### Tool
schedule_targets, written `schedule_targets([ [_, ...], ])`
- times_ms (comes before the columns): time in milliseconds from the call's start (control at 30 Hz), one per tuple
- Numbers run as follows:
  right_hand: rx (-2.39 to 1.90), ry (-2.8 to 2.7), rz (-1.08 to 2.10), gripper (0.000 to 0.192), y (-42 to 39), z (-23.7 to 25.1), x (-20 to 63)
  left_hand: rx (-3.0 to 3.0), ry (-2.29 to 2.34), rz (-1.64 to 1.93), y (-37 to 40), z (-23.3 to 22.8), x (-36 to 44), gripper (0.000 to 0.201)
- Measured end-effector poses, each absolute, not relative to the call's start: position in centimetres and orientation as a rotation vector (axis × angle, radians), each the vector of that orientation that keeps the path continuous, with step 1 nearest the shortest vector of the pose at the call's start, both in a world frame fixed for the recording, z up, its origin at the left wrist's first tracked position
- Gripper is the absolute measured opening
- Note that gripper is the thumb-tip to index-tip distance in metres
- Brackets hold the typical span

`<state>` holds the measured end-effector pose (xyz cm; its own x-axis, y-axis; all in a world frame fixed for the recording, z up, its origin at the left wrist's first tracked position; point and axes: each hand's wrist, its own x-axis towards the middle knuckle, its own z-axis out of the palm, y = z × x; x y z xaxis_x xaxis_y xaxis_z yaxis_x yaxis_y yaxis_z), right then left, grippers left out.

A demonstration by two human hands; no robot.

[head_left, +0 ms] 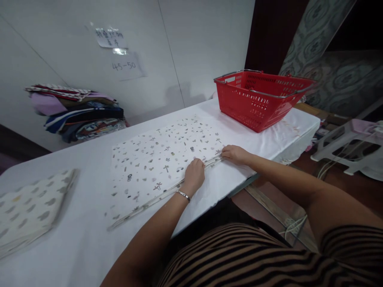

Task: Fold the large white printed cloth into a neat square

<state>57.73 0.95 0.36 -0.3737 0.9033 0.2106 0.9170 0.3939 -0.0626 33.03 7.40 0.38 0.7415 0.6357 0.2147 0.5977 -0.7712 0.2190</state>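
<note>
Your left hand [194,174] and right hand [235,154] grasp the near edge of the printed cloth [155,161], which lies at frame centre, extending up and left from your grip, its long axis rising from lower left to upper right (left hand nearer its middle).

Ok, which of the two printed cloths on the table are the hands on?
The palm-print cloth: the left hand and right hand are on its near edge. The grey-blotched cloth to the left lies untouched.
</note>
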Motion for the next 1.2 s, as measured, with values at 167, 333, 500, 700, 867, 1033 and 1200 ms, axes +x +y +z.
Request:
schedule_targets([
  [167,-1.591,-2.372,-0.195,0.028,1.0,-0.6,57.9,2.830,1.009,0.299,7.2,0.3,33.0,0.019],
  [333,-1.541,-2.344,-0.211,0.031,0.2,-1.1,58.4,3.024,0.847,0.298,7.1,-0.6,32.7,0.026],
  [500,-1.596,-2.410,-0.329,0.027,-0.2,-0.5,58.2,3.133,0.752,0.385,7.0,-1.0,32.5,0.028],
  [700,-1.611,-2.510,-0.341,0.027,0.0,-0.3,58.0,3.167,0.647,0.358,6.9,-0.9,32.3,0.029],
  [867,-1.634,-2.489,-0.304,0.024,0.1,-0.7,58.0,3.144,0.652,0.214,7.0,-0.6,32.5,0.032],
  [1033,-1.742,-2.454,-0.333,0.022,0.2,-0.7,57.9,3.150,0.683,0.188,7.1,-0.5,32.7,0.029],
  [1200,-1.742,-2.460,-0.332,0.028,0.1,-1.0,58.1,3.128,0.707,0.199,7.0,-0.4,32.9,0.025],
])
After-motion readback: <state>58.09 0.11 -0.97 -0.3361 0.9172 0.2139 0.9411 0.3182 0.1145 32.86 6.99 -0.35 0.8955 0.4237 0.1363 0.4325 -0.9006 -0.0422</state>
